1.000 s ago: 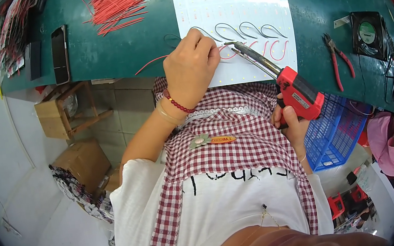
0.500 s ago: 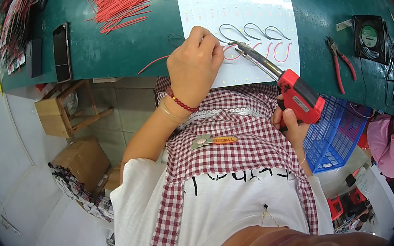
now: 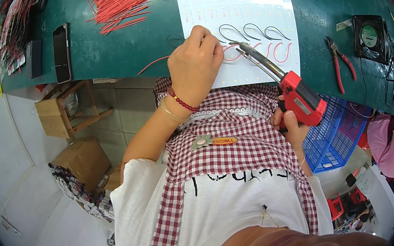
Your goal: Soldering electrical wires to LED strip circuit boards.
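Observation:
My left hand (image 3: 195, 59) is closed in a pinch over a white sheet of circuit strips (image 3: 250, 70), its fingertips mostly hidden from above. A red wire (image 3: 153, 63) runs out from it to the left, and part of a thin black wire loop (image 3: 175, 38) shows beside it. My right hand (image 3: 293, 127) grips a red and black soldering gun (image 3: 303, 98) by its handle. The gun's metal tip points up and left, just right of my left fingertips. Black wire loops (image 3: 252, 31) and curved red wires (image 3: 281, 53) stand along the sheet there.
The sheet lies on a green table (image 3: 113, 54). A pile of red wires (image 3: 119, 6) and a phone (image 3: 62, 52) are at the left. Red-handled cutters (image 3: 342, 64) and a small black fan (image 3: 370, 36) lie right. A blue crate (image 3: 331, 140) stands below the edge; another person (image 3: 389, 145) sits beyond.
The soldering gun has shifted very slightly right and down, its tip a little further from my left fingertips. My left hand stays nearly still.

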{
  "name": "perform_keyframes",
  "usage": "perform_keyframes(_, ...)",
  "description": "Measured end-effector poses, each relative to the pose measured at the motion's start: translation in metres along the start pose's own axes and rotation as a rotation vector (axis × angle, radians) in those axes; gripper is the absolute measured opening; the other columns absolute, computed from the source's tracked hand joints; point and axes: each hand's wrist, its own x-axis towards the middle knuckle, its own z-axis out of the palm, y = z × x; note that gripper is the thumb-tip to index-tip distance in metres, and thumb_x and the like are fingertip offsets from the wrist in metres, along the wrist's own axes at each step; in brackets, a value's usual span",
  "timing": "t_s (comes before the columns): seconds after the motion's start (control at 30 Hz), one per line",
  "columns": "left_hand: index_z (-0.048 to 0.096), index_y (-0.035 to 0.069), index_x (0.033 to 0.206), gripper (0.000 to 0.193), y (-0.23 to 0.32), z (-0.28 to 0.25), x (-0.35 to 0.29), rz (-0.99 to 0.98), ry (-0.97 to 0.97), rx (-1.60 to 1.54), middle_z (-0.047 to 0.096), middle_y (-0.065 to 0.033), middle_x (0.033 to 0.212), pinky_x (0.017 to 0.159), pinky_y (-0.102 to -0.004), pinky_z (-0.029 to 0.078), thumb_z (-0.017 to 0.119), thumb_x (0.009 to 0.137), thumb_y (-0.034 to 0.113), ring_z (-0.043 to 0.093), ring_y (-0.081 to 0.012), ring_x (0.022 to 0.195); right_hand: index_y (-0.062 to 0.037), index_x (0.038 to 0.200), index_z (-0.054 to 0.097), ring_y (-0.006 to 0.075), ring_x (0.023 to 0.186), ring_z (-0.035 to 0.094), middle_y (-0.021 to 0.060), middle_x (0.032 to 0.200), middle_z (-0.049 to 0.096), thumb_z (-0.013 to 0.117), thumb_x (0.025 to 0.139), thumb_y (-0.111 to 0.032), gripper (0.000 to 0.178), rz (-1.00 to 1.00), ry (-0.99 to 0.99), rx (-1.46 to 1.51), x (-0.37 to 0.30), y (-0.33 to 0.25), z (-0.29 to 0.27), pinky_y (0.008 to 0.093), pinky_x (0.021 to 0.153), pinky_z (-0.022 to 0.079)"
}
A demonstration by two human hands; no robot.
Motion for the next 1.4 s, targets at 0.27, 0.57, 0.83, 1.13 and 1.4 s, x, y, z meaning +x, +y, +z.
perform_keyframes(0.27, 0.058, 0.007, 0.073, 0.012, 0.002, -0.003, -0.001, -0.008, -0.013, 0.026, 0.057, -0.0007, 0.082, 0.05, -0.0295, 0.045, 0.069, 0.071, 0.006, 0.059, -0.0188, 0.061, 0.0032, 0.121, 0.042, 0.0138, 0.047, 0.045, 0.0068, 0.06, 0.047, 0.055, 0.092, -0.036, 0.05, -0.131, 0.098, 0.065, 0.007, -0.006, 0.002, 0.0315, 0.052, 0.044)
perform_keyframes(0.57, 0.047, 0.004, 0.128, 0.068, 0.008, -0.009, -0.032, 0.23, -0.345, -0.063, 0.034, -0.0159, 0.147, 0.111, -0.0489, 0.023, 0.069, 0.072, 0.035, 0.029, -0.0299, 0.138, 0.0044, 0.116, 0.043, 0.0114, 0.045, 0.043, 0.0064, 0.058, 0.046, 0.051, 0.094, -0.034, 0.045, -0.248, 0.22, 0.124, 0.017, -0.011, -0.007, 0.0268, 0.047, 0.041)
perform_keyframes(0.83, 0.039, 0.001, 0.138, 0.05, 0.011, 0.005, -0.023, 0.558, -0.457, 0.058, 0.034, -0.0124, 0.148, 0.112, -0.0404, 0.028, 0.041, 0.088, 0.011, 0.033, -0.0251, 0.137, 0.0031, 0.116, 0.043, 0.0119, 0.044, 0.042, 0.0062, 0.059, 0.046, 0.05, 0.094, -0.032, 0.042, -0.35, 0.274, 0.167, 0.021, -0.023, -0.012, 0.0271, 0.046, 0.04)
perform_keyframes(1.13, 0.058, 0.011, 0.11, 0.044, -0.011, -0.04, -0.02, 0.174, -0.092, 0.099, 0.052, -0.0075, 0.124, 0.091, -0.0397, 0.038, 0.073, 0.069, 0.016, 0.05, -0.0237, 0.114, 0.0054, 0.115, 0.044, 0.013, 0.045, 0.044, 0.0077, 0.059, 0.048, 0.051, 0.093, -0.027, 0.04, -0.384, 0.262, 0.23, 0.017, -0.021, -0.014, 0.0286, 0.048, 0.044)
perform_keyframes(1.4, 0.059, 0.008, 0.085, 0.016, -0.03, -0.069, -0.014, 0.036, -0.124, 0.128, 0.06, -0.0041, 0.101, 0.079, -0.0363, 0.038, 0.07, 0.072, 0.006, 0.056, -0.023, 0.091, 0.0027, 0.116, 0.042, 0.0115, 0.045, 0.042, 0.006, 0.059, 0.047, 0.048, 0.095, -0.034, 0.043, -0.38, 0.201, 0.184, 0.023, -0.026, -0.009, 0.0266, 0.048, 0.039)
